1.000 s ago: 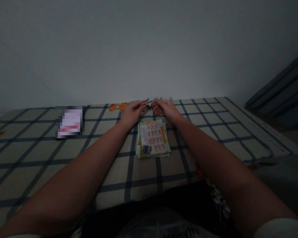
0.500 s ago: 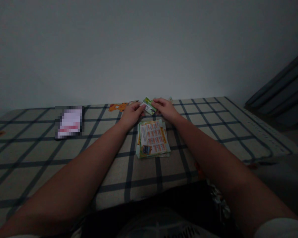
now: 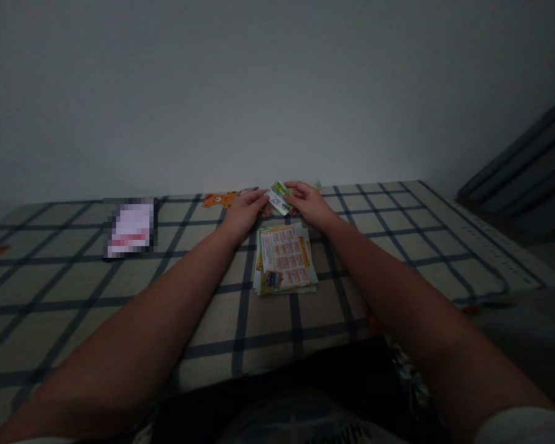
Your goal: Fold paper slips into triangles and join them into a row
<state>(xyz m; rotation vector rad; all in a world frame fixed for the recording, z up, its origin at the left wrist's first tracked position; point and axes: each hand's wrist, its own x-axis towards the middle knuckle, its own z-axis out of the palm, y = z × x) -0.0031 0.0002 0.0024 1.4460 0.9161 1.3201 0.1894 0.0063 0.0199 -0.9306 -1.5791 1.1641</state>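
Observation:
Near the far edge of the table, my left hand (image 3: 248,208) pinches the left side of a small green-and-white scratch card (image 3: 277,200) between thumb and fingers. My right hand (image 3: 308,201) grips the card's right side, with the thumb over it. The card is tilted, and a dark square code shows on its white part. Whether more cards lie behind it I cannot tell. Just below my hands, a loose pile of larger scratch cards (image 3: 287,256) rests on the cloth, the top one printed with rows of orange figures.
A checked tablecloth (image 3: 203,333) with bear prints covers the table. To the left lies a phone-like object (image 3: 130,228), blurred into blocks. A plain wall (image 3: 277,92) rises behind the table, and a dark grey curtain (image 3: 531,160) hangs at the right.
The held card has shifted slightly, and more of its white part with the square code now shows. Both hands stay nearly in place; the pile has not moved.

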